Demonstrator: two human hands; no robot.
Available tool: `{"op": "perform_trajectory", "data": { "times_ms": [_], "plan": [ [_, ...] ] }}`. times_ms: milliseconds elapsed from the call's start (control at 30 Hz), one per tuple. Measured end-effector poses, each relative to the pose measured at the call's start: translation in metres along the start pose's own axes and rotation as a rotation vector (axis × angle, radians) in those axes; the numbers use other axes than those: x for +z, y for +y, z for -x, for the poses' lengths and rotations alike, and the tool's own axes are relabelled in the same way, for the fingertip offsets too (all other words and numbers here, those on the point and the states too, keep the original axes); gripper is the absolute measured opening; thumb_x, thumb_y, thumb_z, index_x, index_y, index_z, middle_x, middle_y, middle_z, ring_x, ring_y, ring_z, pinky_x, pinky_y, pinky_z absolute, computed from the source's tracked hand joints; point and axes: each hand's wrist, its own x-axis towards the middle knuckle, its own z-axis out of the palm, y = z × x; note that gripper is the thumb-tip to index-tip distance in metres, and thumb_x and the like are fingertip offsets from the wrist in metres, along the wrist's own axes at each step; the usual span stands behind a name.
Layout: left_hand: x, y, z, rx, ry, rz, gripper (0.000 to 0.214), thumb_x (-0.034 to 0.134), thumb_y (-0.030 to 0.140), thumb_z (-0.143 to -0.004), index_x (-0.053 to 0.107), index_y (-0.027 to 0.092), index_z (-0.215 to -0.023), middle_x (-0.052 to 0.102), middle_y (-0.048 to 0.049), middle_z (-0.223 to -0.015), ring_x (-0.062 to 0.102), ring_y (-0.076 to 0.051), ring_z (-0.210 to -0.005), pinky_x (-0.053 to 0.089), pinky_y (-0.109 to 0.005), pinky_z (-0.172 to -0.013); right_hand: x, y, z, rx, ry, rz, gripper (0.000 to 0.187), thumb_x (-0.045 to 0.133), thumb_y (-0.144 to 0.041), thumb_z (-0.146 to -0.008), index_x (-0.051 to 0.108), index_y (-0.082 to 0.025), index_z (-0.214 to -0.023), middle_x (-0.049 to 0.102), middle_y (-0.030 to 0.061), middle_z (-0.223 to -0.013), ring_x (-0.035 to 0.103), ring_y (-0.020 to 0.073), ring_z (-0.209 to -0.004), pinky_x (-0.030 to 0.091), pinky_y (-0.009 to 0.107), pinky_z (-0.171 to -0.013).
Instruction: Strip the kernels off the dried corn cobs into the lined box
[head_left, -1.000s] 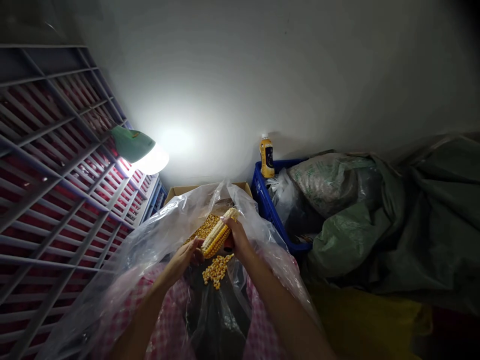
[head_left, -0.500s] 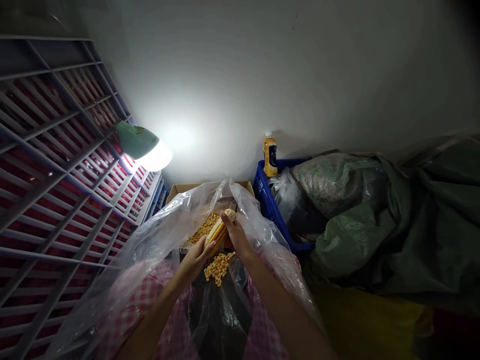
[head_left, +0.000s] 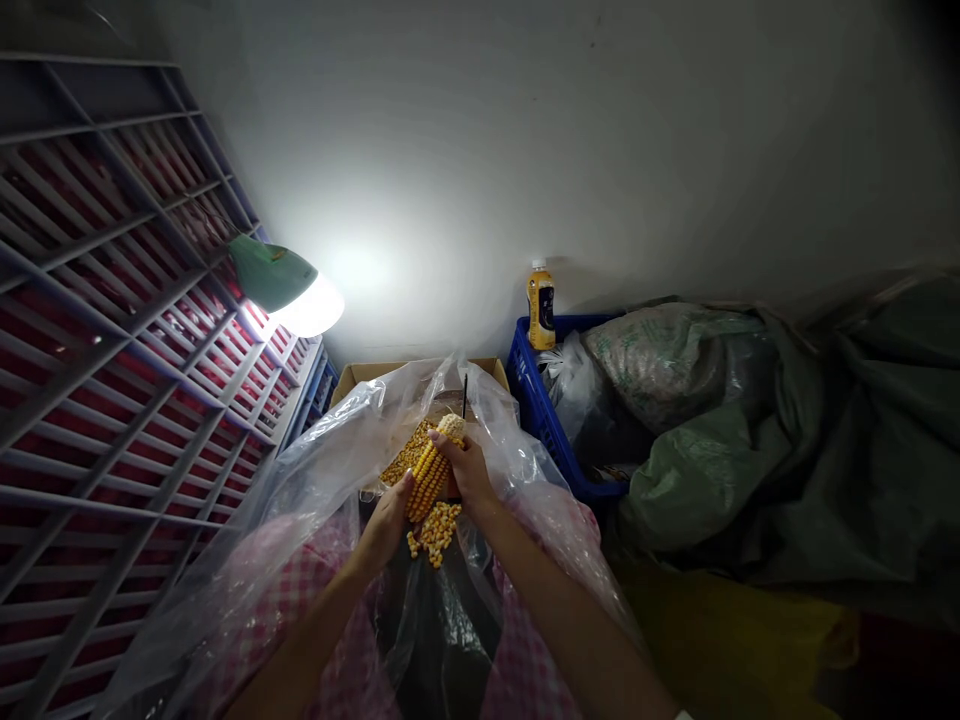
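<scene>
Dim room, lamp [head_left: 289, 292] glare on wall. Your left hand [head_left: 390, 515] and right hand [head_left: 466, 470] both closed around corn cob [head_left: 433, 468]; loose kernels [head_left: 433, 530] below, plastic sheet [head_left: 315, 470] blurs lap.

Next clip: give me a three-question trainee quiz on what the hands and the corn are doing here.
1. True or false: both the left hand and the right hand grip the corn cob.
2. Where do the loose kernels lie?
A. in the blue crate
B. on the clear plastic sheet just below the cob
C. on the lamp
3. Fill in: a yellow ____ stands at the crate's far corner.

Key: 1 true; 2 B; 3 bottle.
</scene>
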Motion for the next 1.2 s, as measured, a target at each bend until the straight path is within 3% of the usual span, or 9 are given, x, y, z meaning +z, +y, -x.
{"op": "perform_trajectory", "data": {
  "times_ms": [200, 400, 500, 600, 667, 733, 867, 1033, 1200],
  "plan": [
    [-0.001, -0.005, -0.003, -0.046, -0.004, 0.057, 0.061, 0.055, 0.071, -0.067, 0.06, 0.012, -0.078, 0.054, 0.0, -0.048, 0.045, -0.01, -0.039, 0.032, -0.021, -0.036, 0.003, -0.001, 0.001, 0.008, 0.034, 0.003, 0.032, 0.078, -0.035, -0.056, 0.061, -0.015, -0.075, 0.063, -0.0012, -0.064, 0.057, 0.0141, -0.055, 0.048, 0.028, -0.059],
    [-0.002, -0.002, -0.002, -0.112, -0.025, 0.052, 0.054, 0.063, 0.062, -0.066, 0.062, 0.012, -0.086, 0.055, 0.0027, -0.05, 0.045, -0.01, -0.038, 0.037, -0.022, -0.039, 0.002, -0.005, 0.004, 0.032, 0.033, 0.036, 0.028, 0.072, -0.038, -0.061, 0.06, -0.016, -0.073, 0.058, -0.0024, -0.057, 0.056, 0.0144, -0.054, 0.045, 0.026, -0.055],
    [-0.006, 0.006, -0.008, -0.023, 0.008, -0.067, 0.056, 0.068, 0.058, -0.063, 0.064, 0.013, -0.096, 0.067, -0.0025, -0.07, 0.058, -0.014, -0.057, 0.046, -0.024, -0.055, 0.002, -0.008, 0.003, -0.007, 0.04, 0.08, 0.03, 0.075, -0.036, -0.058, 0.06, -0.016, -0.072, 0.058, -0.0029, -0.06, 0.054, 0.0129, -0.055, 0.044, 0.024, -0.054],
    [-0.012, 0.014, -0.013, 0.002, 0.079, -0.142, 0.071, 0.061, 0.071, -0.061, 0.063, 0.013, -0.103, 0.07, -0.0087, -0.09, 0.064, -0.022, -0.079, 0.049, -0.03, -0.068, 0.001, -0.01, 0.001, -0.02, 0.033, 0.121, 0.032, 0.076, -0.038, -0.057, 0.061, -0.015, -0.074, 0.058, -0.0022, -0.062, 0.053, 0.0128, -0.056, 0.044, 0.025, -0.055],
    [-0.013, 0.016, -0.013, -0.053, 0.008, -0.132, 0.079, 0.05, 0.078, -0.063, 0.064, 0.012, -0.104, 0.071, -0.0119, -0.092, 0.065, -0.027, -0.085, 0.05, -0.034, -0.071, 0.001, -0.009, 0.001, -0.013, 0.027, 0.148, 0.033, 0.075, -0.04, -0.058, 0.063, -0.014, -0.075, 0.059, -0.0012, -0.063, 0.054, 0.0133, -0.057, 0.044, 0.025, -0.056],
    [-0.013, 0.012, -0.011, -0.069, -0.089, -0.104, 0.078, 0.051, 0.078, -0.064, 0.066, 0.011, -0.102, 0.071, -0.0127, -0.093, 0.064, -0.029, -0.091, 0.049, -0.036, -0.079, 0.0, -0.007, 0.001, -0.011, 0.024, 0.183, 0.032, 0.075, -0.039, -0.058, 0.064, -0.014, -0.075, 0.059, -0.0008, -0.064, 0.054, 0.0137, -0.058, 0.043, 0.025, -0.057],
    [-0.008, -0.001, -0.007, -0.037, -0.074, -0.013, 0.073, 0.061, 0.07, -0.065, 0.066, 0.009, -0.107, 0.071, -0.0117, -0.099, 0.062, -0.029, -0.099, 0.045, -0.036, -0.09, 0.0, -0.002, 0.004, -0.004, 0.022, 0.233, 0.028, 0.076, -0.036, -0.056, 0.064, -0.014, -0.07, 0.058, -0.0015, -0.062, 0.053, 0.0132, -0.058, 0.042, 0.024, -0.056],
    [-0.003, -0.006, -0.005, -0.042, -0.035, 0.089, 0.071, 0.059, 0.066, -0.07, 0.063, 0.01, -0.113, 0.071, -0.0112, -0.101, 0.062, -0.028, -0.101, 0.046, -0.034, -0.089, 0.005, 0.0, 0.007, 0.017, 0.062, 0.202, 0.028, 0.073, -0.038, -0.058, 0.059, -0.015, -0.068, 0.055, -0.0023, -0.059, 0.051, 0.0124, -0.054, 0.041, 0.024, -0.053],
    [0.0, 0.0, -0.004, -0.042, -0.003, 0.037, 0.074, 0.06, 0.07, -0.065, 0.065, 0.009, -0.107, 0.072, -0.0104, -0.091, 0.064, -0.026, -0.092, 0.049, -0.032, -0.08, 0.006, 0.003, 0.008, 0.033, 0.08, 0.168, 0.028, 0.071, -0.038, -0.059, 0.06, -0.016, -0.072, 0.058, -0.0021, -0.062, 0.053, 0.0122, -0.056, 0.042, 0.024, -0.055]
  ]
}}
